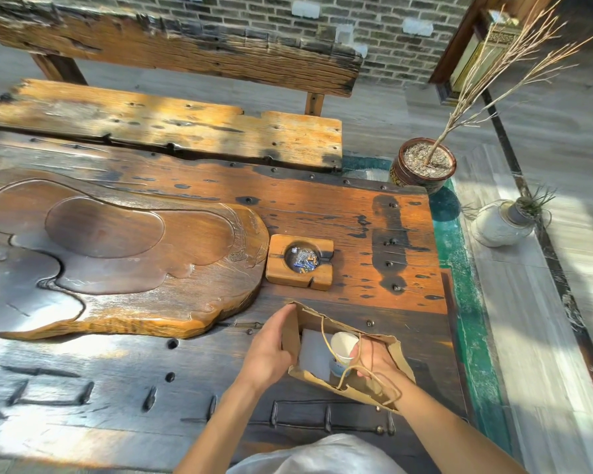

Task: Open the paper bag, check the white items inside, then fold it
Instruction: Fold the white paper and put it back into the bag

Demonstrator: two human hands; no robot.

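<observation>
A brown paper bag (399, 354) with twine handles stands open on the dark wooden table (117, 388), near its front right. My left hand (267, 350) grips the bag's left wall and holds the mouth apart. My right hand (370, 360) reaches inside the bag and holds a white paper cup (343, 345), tilted with its rim up. A flat white item (314, 352) lies in the bag's left half, beside the cup. The bag's bottom is hidden.
A wooden ashtray (300, 261) with butts sits just beyond the bag. A large carved wooden tea tray (117, 251) fills the table's left. A bench (185, 128) stands behind. Two plant pots (423, 165) (500, 224) stand on the floor to the right.
</observation>
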